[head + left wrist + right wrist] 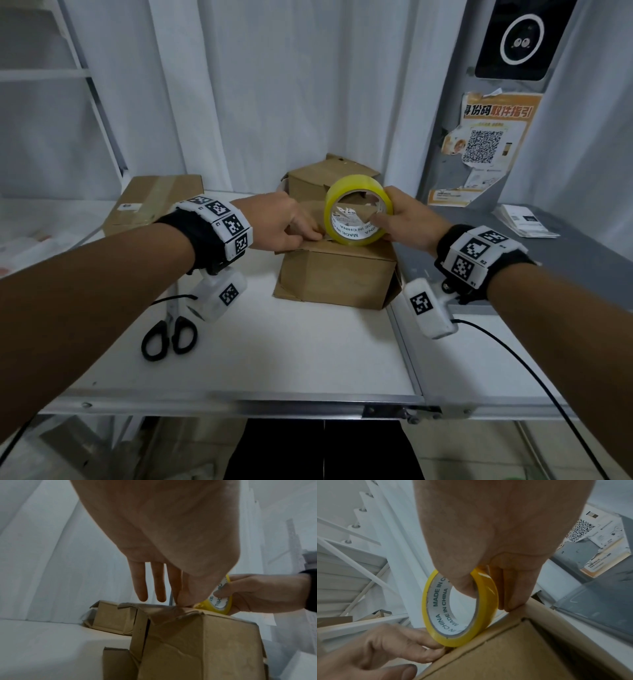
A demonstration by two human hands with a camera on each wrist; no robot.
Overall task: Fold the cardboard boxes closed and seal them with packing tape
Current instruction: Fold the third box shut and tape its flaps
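A brown cardboard box [337, 277] [197, 642] [522, 649] stands mid-table with its top flaps folded down. A yellow tape roll [358, 210] [221, 604] [488, 588] stands on edge on the box's top. My right hand [387, 219] [488, 599] grips the roll, thumb inside the core and fingers on the outer face. My left hand [313, 234] [183, 601] [426, 646] pinches thumb and forefinger together at the foot of the roll, on the box's front top edge where the tape end lies. Its other fingers hang straight. The clear strip itself is hard to make out.
Black scissors [169, 337] lie on the white table [274, 359] to the left. A taped box [154, 202] sits back left, and an open box [329, 178] [113, 616] stands right behind the one in front. A grey surface [548, 274] with papers [527, 219] adjoins on the right.
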